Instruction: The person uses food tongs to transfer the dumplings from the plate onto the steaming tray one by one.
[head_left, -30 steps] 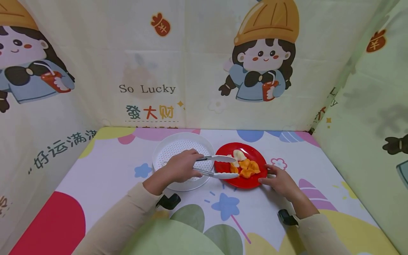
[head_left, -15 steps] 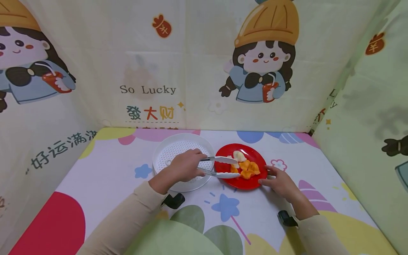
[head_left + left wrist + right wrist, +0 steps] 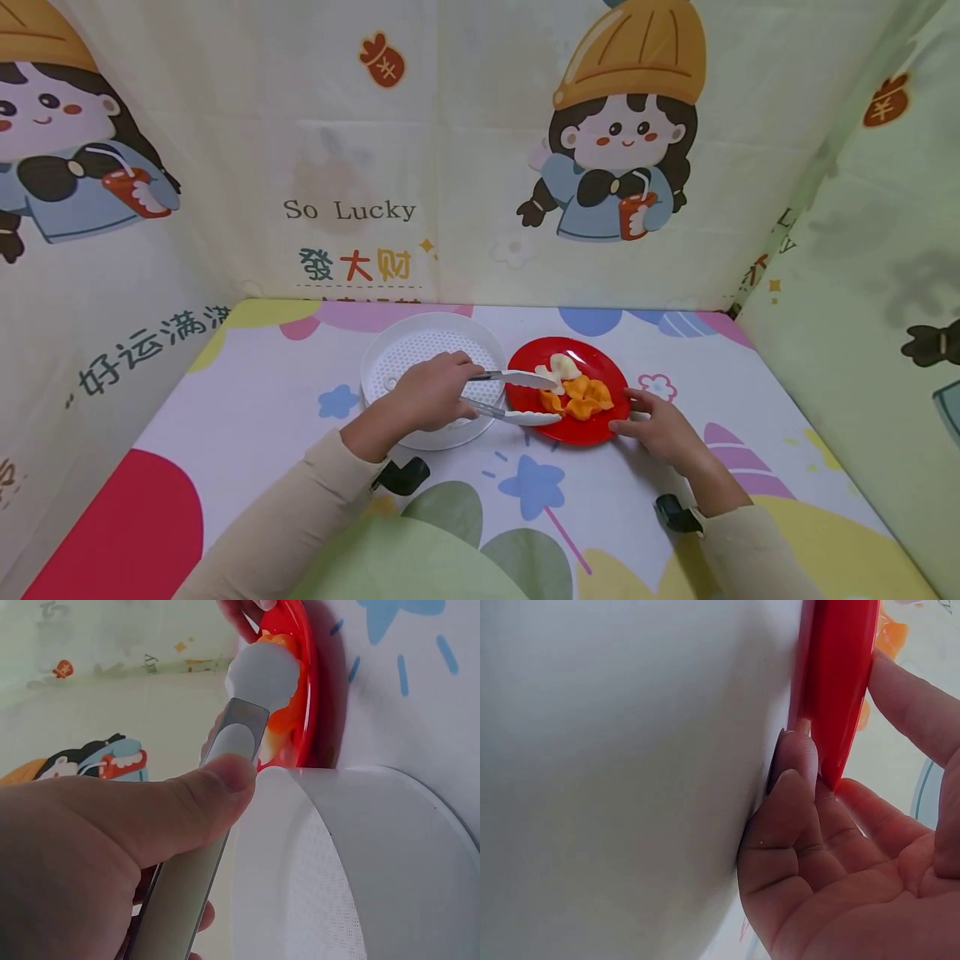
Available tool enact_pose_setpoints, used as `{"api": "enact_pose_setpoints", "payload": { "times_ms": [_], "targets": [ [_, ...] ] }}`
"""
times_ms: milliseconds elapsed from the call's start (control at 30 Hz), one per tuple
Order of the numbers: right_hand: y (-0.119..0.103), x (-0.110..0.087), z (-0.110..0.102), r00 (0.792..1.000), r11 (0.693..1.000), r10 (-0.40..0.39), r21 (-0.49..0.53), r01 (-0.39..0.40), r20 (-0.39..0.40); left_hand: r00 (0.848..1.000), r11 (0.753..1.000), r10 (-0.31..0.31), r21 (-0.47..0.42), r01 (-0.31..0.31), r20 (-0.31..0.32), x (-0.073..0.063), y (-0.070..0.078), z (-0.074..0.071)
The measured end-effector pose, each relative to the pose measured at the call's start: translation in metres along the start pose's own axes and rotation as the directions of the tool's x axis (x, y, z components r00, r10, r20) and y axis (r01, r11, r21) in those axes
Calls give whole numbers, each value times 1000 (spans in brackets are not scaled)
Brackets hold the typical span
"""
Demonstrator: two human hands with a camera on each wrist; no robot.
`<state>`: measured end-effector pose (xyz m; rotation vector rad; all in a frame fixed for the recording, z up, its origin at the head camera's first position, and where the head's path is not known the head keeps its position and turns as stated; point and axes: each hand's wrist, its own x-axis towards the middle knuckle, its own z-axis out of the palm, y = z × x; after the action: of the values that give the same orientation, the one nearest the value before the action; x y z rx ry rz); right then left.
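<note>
My left hand (image 3: 435, 392) grips a pair of metal tongs (image 3: 525, 378) with white scalloped tips. Its thumb presses on one arm in the left wrist view. The tips stand apart over the left part of a red plate (image 3: 603, 365), one near the white dumplings (image 3: 564, 365), the other at the plate's near rim. Nothing is pinched between them. Several orange dumplings (image 3: 581, 408) lie beside the white ones. My right hand (image 3: 663, 429) holds the plate's right rim. In the right wrist view the thumb (image 3: 911, 705) lies on the upper side and the fingers reach beneath.
A round white basket (image 3: 375, 354) with a perforated floor stands left of the plate, close against it, under my left hand. A patterned cloth (image 3: 300, 500) covers the table. Printed curtains (image 3: 480, 167) enclose its back and sides.
The tongs have shifted slightly to the right, then back a little toward me, with the tips still apart. My right hand and the plate have kept their place.
</note>
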<state>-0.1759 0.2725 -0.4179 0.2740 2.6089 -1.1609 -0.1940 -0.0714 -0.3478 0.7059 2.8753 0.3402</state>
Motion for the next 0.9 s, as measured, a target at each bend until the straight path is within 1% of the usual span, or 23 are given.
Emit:
{"api": "enact_pose_setpoints", "payload": {
  "times_ms": [233,400,633,767,900],
  "targets": [
    [-1,0,0,1000,1000,-4,-2,4,5,1000,999,22,50,-21,-18,0,2,-2],
    [-2,-2,0,1000,1000,-6,-1,6,4,999,997,35,75,-33,-31,4,4,-1],
    [-2,-3,0,1000,1000,1,7,-1,3,999,996,29,88,-27,-23,12,1,5],
    [-1,-3,1,1000,1000,1,5,-1,2,999,996,26,85,-24,-19,14,-1,7],
    [-1,-3,0,1000,1000,-7,0,7,-1,1000,998,15,69,-14,-13,14,-1,6]
  ]
}}
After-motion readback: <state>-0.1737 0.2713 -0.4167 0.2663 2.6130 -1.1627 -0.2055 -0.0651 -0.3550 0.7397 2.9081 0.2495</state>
